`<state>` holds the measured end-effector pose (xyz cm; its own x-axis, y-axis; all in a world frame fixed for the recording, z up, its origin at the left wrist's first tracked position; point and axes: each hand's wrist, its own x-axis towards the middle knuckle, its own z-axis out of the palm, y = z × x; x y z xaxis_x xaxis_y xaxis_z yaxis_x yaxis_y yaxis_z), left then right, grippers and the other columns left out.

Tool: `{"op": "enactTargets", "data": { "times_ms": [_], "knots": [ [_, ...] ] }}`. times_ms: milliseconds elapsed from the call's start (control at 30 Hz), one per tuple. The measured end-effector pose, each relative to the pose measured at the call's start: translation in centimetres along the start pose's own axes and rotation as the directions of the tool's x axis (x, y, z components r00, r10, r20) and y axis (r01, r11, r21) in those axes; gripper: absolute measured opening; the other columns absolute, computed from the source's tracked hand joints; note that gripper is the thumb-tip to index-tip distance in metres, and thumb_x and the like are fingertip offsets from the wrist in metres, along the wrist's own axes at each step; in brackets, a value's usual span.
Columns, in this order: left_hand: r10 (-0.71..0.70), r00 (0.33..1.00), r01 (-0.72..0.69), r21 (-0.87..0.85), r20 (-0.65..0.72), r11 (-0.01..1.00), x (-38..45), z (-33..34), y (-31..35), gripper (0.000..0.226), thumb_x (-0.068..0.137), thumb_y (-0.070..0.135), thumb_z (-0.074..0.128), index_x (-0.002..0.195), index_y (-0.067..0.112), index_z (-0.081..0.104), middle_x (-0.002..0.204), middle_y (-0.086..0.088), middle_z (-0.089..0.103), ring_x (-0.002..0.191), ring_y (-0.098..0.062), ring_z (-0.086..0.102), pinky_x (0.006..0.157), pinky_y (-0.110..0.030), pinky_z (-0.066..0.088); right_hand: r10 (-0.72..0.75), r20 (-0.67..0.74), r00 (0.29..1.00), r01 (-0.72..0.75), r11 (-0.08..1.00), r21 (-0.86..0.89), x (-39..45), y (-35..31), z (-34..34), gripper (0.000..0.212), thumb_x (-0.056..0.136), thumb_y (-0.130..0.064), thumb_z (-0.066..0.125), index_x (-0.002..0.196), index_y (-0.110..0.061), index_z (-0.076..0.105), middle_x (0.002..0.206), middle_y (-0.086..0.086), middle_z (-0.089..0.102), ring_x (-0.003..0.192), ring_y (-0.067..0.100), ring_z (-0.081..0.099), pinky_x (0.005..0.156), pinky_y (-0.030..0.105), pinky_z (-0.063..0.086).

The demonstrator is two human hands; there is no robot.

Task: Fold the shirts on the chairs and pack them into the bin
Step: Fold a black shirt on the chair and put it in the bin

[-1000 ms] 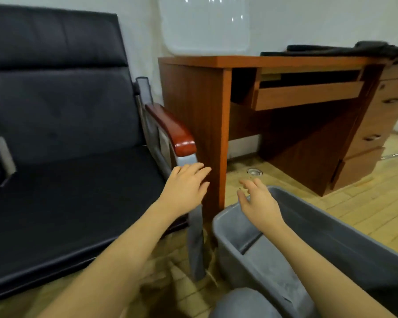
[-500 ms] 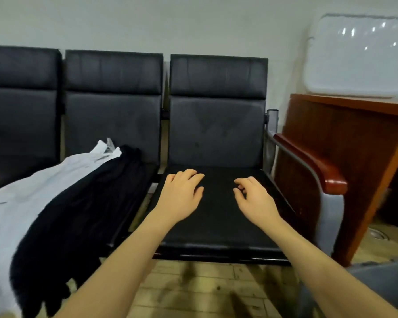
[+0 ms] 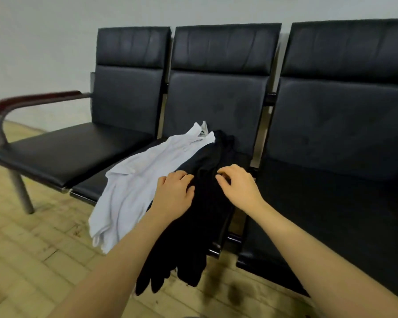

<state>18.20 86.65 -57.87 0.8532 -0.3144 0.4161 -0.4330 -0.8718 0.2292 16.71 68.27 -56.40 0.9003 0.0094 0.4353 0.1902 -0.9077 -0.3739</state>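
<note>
On the middle chair (image 3: 216,106): black shirt (image 3: 200,226) beside white shirt (image 3: 133,187) | left hand (image 3: 174,198), right hand (image 3: 238,188) loosely curled over black shirt, gripping nothing | wooden armrest (image 3: 32,99) far left

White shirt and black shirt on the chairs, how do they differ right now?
The white shirt lies left of the black shirt. Both hands, left and right, reach the black shirt, neither the white. The black shirt hangs lower off the seat edge. Both are unfolded, draped over the middle seat.

- White shirt (image 3: 145,180), unfolded, collar toward the backrest, draped over the middle seat's front edge
- Black shirt (image 3: 202,216), unfolded, just beside it, hanging lower
</note>
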Motion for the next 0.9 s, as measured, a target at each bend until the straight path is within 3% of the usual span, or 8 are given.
{"op": "enactTargets", "data": {
  "times_ms": [267, 467, 567, 667, 767, 833, 900],
  "knots": [
    [-0.168, 0.986, 0.168, -0.023, 0.003, 0.986, 0.1, 2.7, -5.5, 0.048, 0.098, 0.041, 0.040, 0.141, 0.018, 0.041, 0.140, 0.001, 0.044, 0.127, -0.019, 0.038, 0.103, -0.033, 0.024, 0.038, 0.108, 0.993, -0.043, 0.998, 0.044, 3.1, -3.1, 7.7, 0.042, 0.092, -0.047, 0.054, 0.130, -0.031, 0.052, 0.131, -0.010, 0.042, 0.123, 0.016, 0.034, 0.098, 0.029, 0.018],
    [-0.171, 0.985, 0.169, -0.073, -0.027, 0.983, 0.0, 3.7, -5.8, 0.046, 0.097, 0.040, 0.042, 0.139, 0.021, 0.044, 0.137, 0.004, 0.046, 0.124, -0.017, 0.039, 0.100, -0.031, 0.023, 0.110, 0.044, 0.993, -0.115, 0.985, 0.125, 2.6, -2.8, 9.8, 0.007, 0.088, -0.032, 0.065, 0.089, -0.026, 0.063, 0.109, -0.015, 0.040, 0.109, 0.012, 0.031, 0.079, 0.022, 0.009],
    [-0.163, 0.985, 0.155, -0.135, -0.055, 0.979, -0.3, 3.1, -5.9, 0.047, 0.097, 0.040, 0.043, 0.138, 0.019, 0.045, 0.136, 0.002, 0.048, 0.123, -0.017, 0.042, 0.101, -0.030, 0.025, 0.082, -0.039, 0.996, -0.074, 0.982, 0.176, 2.3, -2.7, 8.5, 0.006, 0.088, -0.027, 0.065, 0.083, -0.026, 0.061, 0.105, -0.017, 0.043, 0.103, 0.006, 0.031, 0.080, 0.020, 0.010],
    [-0.127, 0.988, 0.112, -0.168, -0.082, 0.979, -0.6, 2.4, -5.5, 0.049, 0.096, 0.047, 0.039, 0.137, 0.021, 0.046, 0.132, 0.004, 0.050, 0.119, -0.015, 0.045, 0.100, -0.028, 0.027, 0.079, -0.104, 0.991, -0.038, 0.937, 0.348, 2.2, -2.1, 5.6, 0.015, 0.087, -0.020, 0.065, 0.076, -0.027, 0.058, 0.107, -0.020, 0.049, 0.104, 0.002, 0.038, 0.086, 0.021, 0.013],
    [-0.070, 0.996, 0.056, -0.199, -0.064, 0.978, -0.8, 2.0, -4.3, 0.051, 0.097, 0.049, 0.037, 0.138, 0.021, 0.045, 0.133, 0.006, 0.052, 0.120, -0.014, 0.047, 0.102, -0.028, 0.029, 0.008, -0.044, 0.999, 0.016, 0.864, 0.504, 1.9, -0.6, 2.7, 0.024, 0.089, -0.021, 0.062, 0.074, -0.038, 0.055, 0.109, -0.027, 0.058, 0.113, 0.002, 0.048, 0.109, 0.041, 0.024],
    [-0.063, 0.997, 0.050, -0.209, -0.052, 0.977, -0.8, 1.8, -3.3, 0.050, 0.097, 0.046, 0.039, 0.140, 0.020, 0.043, 0.136, 0.004, 0.050, 0.123, -0.015, 0.046, 0.105, -0.029, 0.029, -0.029, -0.020, 0.999, 0.035, 0.872, 0.489, 1.4, 0.3, 1.5, 0.024, 0.091, -0.023, 0.060, 0.075, -0.040, 0.055, 0.105, -0.027, 0.064, 0.115, 0.004, 0.052, 0.109, 0.047, 0.028],
    [-0.062, 0.996, 0.048, -0.210, -0.062, 0.976, -0.8, 1.6, -2.5, 0.050, 0.098, 0.044, 0.040, 0.140, 0.020, 0.043, 0.137, 0.003, 0.050, 0.124, -0.015, 0.046, 0.105, -0.028, 0.029, -0.017, -0.025, 1.000, 0.028, 0.841, 0.540, 1.0, 1.1, 0.5, 0.022, 0.092, -0.019, 0.059, 0.078, -0.037, 0.057, 0.098, -0.019, 0.069, 0.105, 0.003, 0.059, 0.103, 0.039, 0.039]
  ]
}}
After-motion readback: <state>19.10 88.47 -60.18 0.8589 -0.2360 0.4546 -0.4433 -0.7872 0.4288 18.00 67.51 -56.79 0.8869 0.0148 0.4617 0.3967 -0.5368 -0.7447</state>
